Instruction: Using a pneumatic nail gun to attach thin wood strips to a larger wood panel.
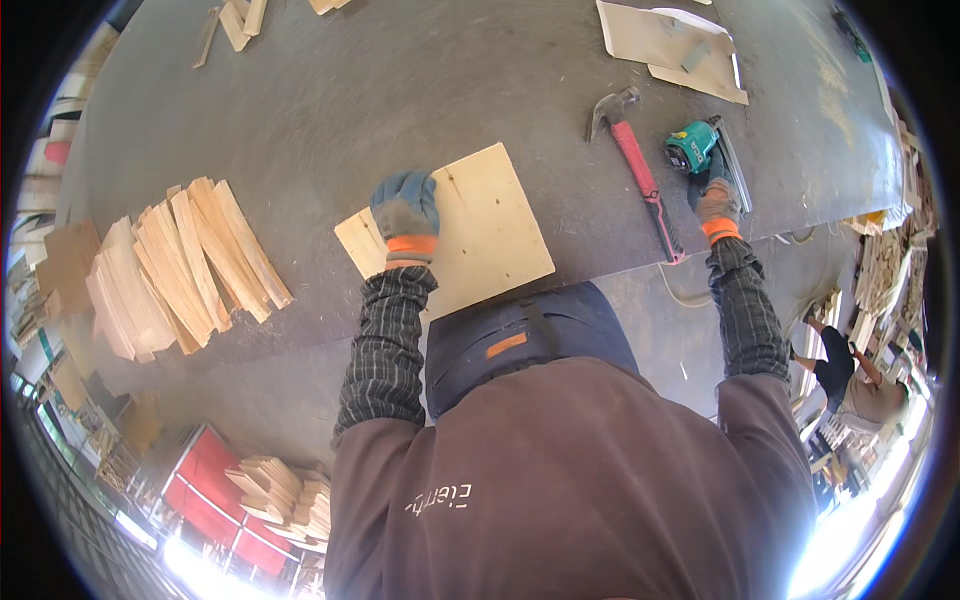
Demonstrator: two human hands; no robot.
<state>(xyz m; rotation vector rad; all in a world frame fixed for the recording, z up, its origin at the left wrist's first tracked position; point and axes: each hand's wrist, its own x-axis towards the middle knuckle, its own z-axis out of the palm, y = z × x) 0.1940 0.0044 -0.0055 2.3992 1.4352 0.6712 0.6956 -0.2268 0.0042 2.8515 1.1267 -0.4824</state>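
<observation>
One gloved right grip (716, 198) is closed around a teal-bodied power tool (692, 148), right of the pale rectangular wooden board (490, 220) on the dark table (290, 130); the nearer left grip (406, 214) overlies the board, clamping unclear.

Open tabletop (440, 85) beyond board (490, 225), hammer (638, 165) blocks rightward

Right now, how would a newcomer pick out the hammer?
On the grey worktable, look right of the pale board. The hammer lies between the board and the teal power tool, set apart by its red handle and metal claw head.
</observation>
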